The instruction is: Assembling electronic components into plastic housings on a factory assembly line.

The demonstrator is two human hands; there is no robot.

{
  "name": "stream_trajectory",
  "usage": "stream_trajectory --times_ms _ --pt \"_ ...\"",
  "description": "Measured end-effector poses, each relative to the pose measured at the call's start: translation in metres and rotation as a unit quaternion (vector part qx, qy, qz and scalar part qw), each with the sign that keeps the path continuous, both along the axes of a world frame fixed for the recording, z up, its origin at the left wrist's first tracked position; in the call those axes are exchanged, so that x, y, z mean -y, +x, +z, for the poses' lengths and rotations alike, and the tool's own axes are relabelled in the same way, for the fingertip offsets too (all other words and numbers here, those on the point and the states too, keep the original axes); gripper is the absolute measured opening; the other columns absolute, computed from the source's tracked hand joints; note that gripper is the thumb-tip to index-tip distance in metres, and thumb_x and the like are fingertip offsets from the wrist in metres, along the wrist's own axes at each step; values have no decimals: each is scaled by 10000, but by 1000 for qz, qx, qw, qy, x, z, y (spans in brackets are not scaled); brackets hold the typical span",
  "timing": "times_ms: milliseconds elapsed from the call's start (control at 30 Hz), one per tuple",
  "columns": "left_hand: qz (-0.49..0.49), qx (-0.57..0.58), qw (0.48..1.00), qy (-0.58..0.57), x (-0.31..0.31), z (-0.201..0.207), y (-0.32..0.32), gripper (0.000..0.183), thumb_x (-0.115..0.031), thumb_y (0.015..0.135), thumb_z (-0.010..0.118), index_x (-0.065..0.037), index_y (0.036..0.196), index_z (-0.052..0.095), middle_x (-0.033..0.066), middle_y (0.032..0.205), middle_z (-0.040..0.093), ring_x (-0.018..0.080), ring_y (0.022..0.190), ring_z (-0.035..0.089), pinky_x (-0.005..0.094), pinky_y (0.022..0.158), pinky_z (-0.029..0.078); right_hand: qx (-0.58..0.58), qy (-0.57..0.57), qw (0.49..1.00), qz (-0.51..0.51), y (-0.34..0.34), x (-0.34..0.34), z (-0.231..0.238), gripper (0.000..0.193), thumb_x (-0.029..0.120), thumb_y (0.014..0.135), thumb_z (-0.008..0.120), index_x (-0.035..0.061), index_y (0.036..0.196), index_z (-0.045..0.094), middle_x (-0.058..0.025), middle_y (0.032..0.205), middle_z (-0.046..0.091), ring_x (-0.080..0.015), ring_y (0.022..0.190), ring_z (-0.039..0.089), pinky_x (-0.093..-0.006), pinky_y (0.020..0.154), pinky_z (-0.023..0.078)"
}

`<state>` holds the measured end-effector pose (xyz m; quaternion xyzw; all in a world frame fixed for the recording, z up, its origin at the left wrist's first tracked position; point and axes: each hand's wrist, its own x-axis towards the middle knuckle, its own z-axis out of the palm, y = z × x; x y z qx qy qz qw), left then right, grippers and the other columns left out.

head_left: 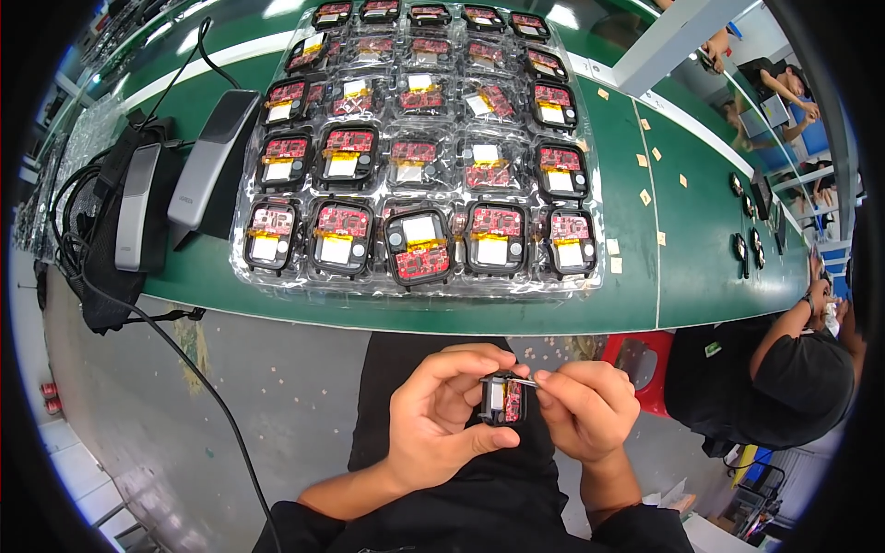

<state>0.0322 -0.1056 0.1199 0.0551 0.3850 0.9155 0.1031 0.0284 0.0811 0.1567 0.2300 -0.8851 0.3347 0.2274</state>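
Above my lap, my left hand [426, 417] closes its fingers and thumb around a small black watch-like case [504, 402]. Inside the case are a red circuit board, a pale battery-like block and a bit of yellow tape. My right hand [590, 413] pinches a thin metal tool [524, 381], perhaps tweezers, whose tip lies over the case's upper edge. Its exact contact point is too small to make out. On the green bench [516, 320] beyond, similar open cases [419, 247] fill a clear plastic tray [593, 217] in rows.
Left of the tray stand two grey-and-black devices [217, 152] beside a black bag [92, 286]; a black cable [221, 405] hangs down. Small pale tags [644, 196] and several dark parts [740, 253] lie rightward. A co-worker [784, 369] sits at the right near a red stool [645, 355].
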Motion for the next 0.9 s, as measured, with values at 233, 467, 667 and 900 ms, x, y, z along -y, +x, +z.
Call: stream_trajectory --times_ms 233,467,667,900 --pt "9 4 1000 -13 1 -2 1 668 -100 734 945 -19 1274 559 205 1310 591 338 1212 648 461 1051 545 -14 48 999 -5 -1 2 2 278 6 715 825 23 985 763 -47 816 654 -154 565 608 -288 475 459" --pt "15 -6 999 -42 3 -3 1 668 -88 732 939 -8 1276 559 214 1310 592 343 1219 644 456 1050 548 -36 84 996 -14 3 6 -3 304 6 700 825 29 997 766 -36 826 638 -140 543 564 -284 469 441" --pt "-1 -99 994 -34 25 12 -6 594 70 771 866 44 1278 559 241 1331 584 370 1251 631 480 1072 541 -1 -19 999 -51 -2 -8 4 222 40 775 806 35 993 768 -78 831 680 -206 622 606 -317 566 503" --pt "151 -335 854 -368 68 75 -66 680 -156 682 978 -64 1185 530 179 1256 573 329 1093 696 455 961 577 -44 -101 966 -234 -33 -57 -7 140 31 932 689 -32 1056 709 -93 890 655 -148 719 569 -261 623 442"
